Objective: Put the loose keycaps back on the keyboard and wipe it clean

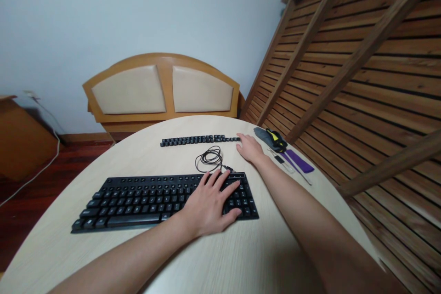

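Pale wall (pixel 144 14) rises behind a wooden headboard (pixel 167 82), and before it curves my light worktop (pixel 138 161). From the left, the black keyboard (pixel 165 200) lies nearest me, its long axis running across my view. Beyond it, near the far edge, a row of small black keys (pixel 193 140) lies along much the same direction. Between row and keyboard sits a loosely coiled black cable (pixel 211 157). My left hand (pixel 211 204) rests palm down over the keyboard's right part, fingers spread. Farther right, my right hand (pixel 250 148) reaches forward to the right end of the row; it is the nearer of my hands to those keys, which stretch away leftward from its fingertips. Its thumb and forefinger stand apart about the last key; whether they pinch it, I cannot tell. Just beyond, a purple object (pixel 299 161) lies beside a yellow-and-black item (pixel 275 138), with slatted wood (pixel 361 76) at far right.
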A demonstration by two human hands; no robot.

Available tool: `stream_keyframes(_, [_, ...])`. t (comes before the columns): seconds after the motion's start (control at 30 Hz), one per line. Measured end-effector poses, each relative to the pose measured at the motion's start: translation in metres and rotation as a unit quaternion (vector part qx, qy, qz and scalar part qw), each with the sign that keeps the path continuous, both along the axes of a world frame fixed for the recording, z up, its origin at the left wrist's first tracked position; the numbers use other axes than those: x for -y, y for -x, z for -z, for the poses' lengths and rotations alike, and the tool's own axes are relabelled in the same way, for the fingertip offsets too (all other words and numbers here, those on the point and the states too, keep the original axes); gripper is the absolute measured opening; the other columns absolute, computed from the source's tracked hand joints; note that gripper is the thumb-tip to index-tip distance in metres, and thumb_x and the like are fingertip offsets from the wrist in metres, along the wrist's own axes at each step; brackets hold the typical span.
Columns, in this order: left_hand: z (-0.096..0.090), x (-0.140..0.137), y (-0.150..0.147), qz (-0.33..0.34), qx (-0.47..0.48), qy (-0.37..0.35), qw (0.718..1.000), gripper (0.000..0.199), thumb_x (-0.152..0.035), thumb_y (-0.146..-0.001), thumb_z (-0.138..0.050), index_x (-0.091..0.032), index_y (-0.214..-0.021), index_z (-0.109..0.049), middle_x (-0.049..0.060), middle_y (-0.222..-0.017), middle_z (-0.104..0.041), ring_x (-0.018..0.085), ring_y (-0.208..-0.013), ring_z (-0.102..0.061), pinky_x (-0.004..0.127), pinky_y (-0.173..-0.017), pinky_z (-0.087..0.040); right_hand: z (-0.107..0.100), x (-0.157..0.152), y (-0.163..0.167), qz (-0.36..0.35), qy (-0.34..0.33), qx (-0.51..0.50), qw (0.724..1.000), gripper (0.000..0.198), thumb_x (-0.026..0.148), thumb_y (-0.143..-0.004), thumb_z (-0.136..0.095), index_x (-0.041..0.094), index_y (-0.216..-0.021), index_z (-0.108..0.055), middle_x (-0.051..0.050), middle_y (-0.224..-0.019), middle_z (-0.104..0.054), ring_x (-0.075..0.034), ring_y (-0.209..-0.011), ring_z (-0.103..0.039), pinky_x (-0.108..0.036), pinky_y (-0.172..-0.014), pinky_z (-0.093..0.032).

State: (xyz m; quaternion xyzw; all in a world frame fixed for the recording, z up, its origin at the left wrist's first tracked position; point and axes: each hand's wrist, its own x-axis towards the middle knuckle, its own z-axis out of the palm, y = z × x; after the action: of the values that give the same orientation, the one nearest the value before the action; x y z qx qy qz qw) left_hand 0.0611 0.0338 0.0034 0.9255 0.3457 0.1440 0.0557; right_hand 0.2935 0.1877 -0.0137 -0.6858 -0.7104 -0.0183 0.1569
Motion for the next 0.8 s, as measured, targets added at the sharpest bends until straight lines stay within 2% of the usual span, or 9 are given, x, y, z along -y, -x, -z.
stream_keyframes(0.13, [-0.001, 0.000, 0.000, 0.000, -0.003, -0.004, 1.000, 0.064, -0.057, -0.093, -0.053, -0.024, -0.148, -0.046, 0.014, -0.159, -0.036, 0.038, -0.144, -0.034, 0.062, -0.115, -0.028, 0.000, 0.002, 0.003, 0.008, -0.004, 0.006, 1.000, 0.034, 0.020, -0.097, -0.050, 0.015, -0.128, -0.061, -0.018, -0.122, -0.065, -0.029, -0.116, -0.057, -0.036, -0.098, -0.042])
stream_keyframes(0.27, [0.002, 0.000, 0.000, 0.000, 0.001, -0.005, 1.000, 0.063, -0.057, -0.093, -0.053, -0.024, -0.147, -0.047, 0.013, -0.158, -0.037, 0.038, -0.144, -0.033, 0.062, -0.115, -0.028, -0.003, 0.017, -0.003, 0.006, 0.003, -0.005, 1.000, 0.027, 0.016, -0.095, -0.053, 0.016, -0.120, -0.064, -0.015, -0.117, -0.069, -0.027, -0.110, -0.061, -0.034, -0.093, -0.045])
stream_keyframes(0.47, [0.001, 0.000, -0.001, -0.009, 0.005, -0.004, 1.000, 0.069, -0.059, -0.093, -0.050, -0.011, -0.142, -0.047, 0.019, -0.156, -0.039, 0.038, -0.145, -0.033, 0.059, -0.118, -0.025, -0.017, 0.041, -0.015, -0.032, 0.021, -0.033, 0.999, 0.019, 0.018, -0.093, -0.057, 0.016, -0.107, -0.070, -0.013, -0.115, -0.069, -0.024, -0.105, -0.064, -0.033, -0.092, -0.046])
stream_keyframes(0.53, [0.000, 0.001, -0.001, -0.008, -0.007, -0.003, 1.000, 0.068, -0.058, -0.093, -0.050, -0.008, -0.140, -0.048, 0.020, -0.156, -0.039, 0.037, -0.146, -0.032, 0.058, -0.118, -0.026, -0.028, 0.047, -0.018, -0.059, 0.031, -0.045, 0.997, 0.018, 0.021, -0.093, -0.059, 0.016, -0.105, -0.071, -0.012, -0.113, -0.071, -0.023, -0.103, -0.065, -0.031, -0.091, -0.046])
stream_keyframes(0.63, [-0.002, 0.001, 0.000, -0.012, -0.019, -0.002, 1.000, 0.066, -0.058, -0.093, -0.050, -0.007, -0.136, -0.050, 0.021, -0.155, -0.040, 0.036, -0.146, -0.032, 0.056, -0.119, -0.027, -0.052, 0.061, -0.019, -0.129, 0.075, -0.071, 0.986, 0.017, 0.023, -0.090, -0.062, 0.019, -0.102, -0.073, -0.006, -0.101, -0.075, -0.019, -0.090, -0.069, -0.026, -0.080, -0.050])
stream_keyframes(0.73, [-0.001, 0.002, -0.001, -0.034, -0.014, -0.008, 0.999, 0.067, -0.060, -0.092, -0.050, -0.006, -0.132, -0.051, 0.023, -0.153, -0.041, 0.035, -0.146, -0.034, 0.054, -0.119, -0.028, -0.074, 0.078, -0.010, -0.237, 0.160, -0.124, 0.950, 0.016, 0.026, -0.089, -0.062, 0.020, -0.098, -0.074, -0.005, -0.095, -0.077, -0.020, -0.085, -0.070, -0.028, -0.075, -0.051])
stream_keyframes(0.8, [0.001, 0.002, -0.001, -0.051, -0.006, -0.016, 0.999, 0.068, -0.060, -0.091, -0.051, -0.006, -0.131, -0.051, 0.024, -0.151, -0.044, 0.035, -0.144, -0.036, 0.055, -0.119, -0.028, -0.083, 0.089, 0.000, -0.274, 0.198, -0.124, 0.933, 0.015, 0.024, -0.088, -0.062, 0.021, -0.096, -0.074, -0.005, -0.093, -0.077, -0.020, -0.084, -0.070, -0.028, -0.076, -0.051])
